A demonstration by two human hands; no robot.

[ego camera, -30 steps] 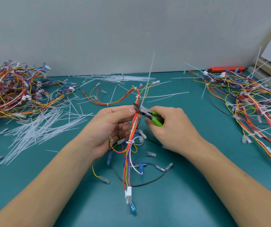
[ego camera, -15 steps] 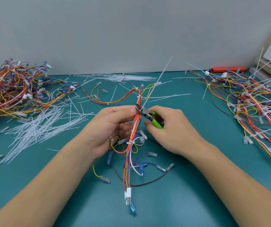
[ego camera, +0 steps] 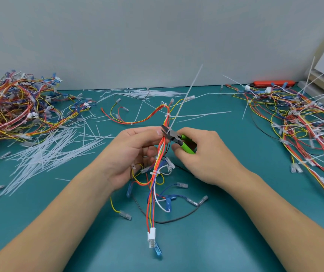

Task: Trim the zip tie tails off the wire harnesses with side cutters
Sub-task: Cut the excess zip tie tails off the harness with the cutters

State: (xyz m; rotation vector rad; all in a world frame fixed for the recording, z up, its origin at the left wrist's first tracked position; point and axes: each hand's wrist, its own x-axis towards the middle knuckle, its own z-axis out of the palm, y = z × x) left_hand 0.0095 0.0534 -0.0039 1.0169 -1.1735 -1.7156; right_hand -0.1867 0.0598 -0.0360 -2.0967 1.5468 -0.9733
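Observation:
My left hand (ego camera: 131, 152) grips a wire harness (ego camera: 153, 183) of red, orange, yellow and blue wires in the middle of the table. A white connector (ego camera: 151, 237) hangs at its lower end. My right hand (ego camera: 206, 156) holds green-handled side cutters (ego camera: 176, 140). Their jaws sit at the base of a long white zip tie tail (ego camera: 186, 97) that rises up and to the right from the bundle. Two other white ties wrap the harness above and below my left hand.
A pile of harnesses (ego camera: 14, 108) lies at the far left, with cut white tails (ego camera: 45, 154) scattered in front of it. Another pile of harnesses (ego camera: 304, 130) with long tails fills the right side. An orange tool (ego camera: 272, 83) lies by the wall.
The zip tie tail has swung from nearly upright to leaning right. The cutter jaws stay at its base. Both hands have hardly moved.

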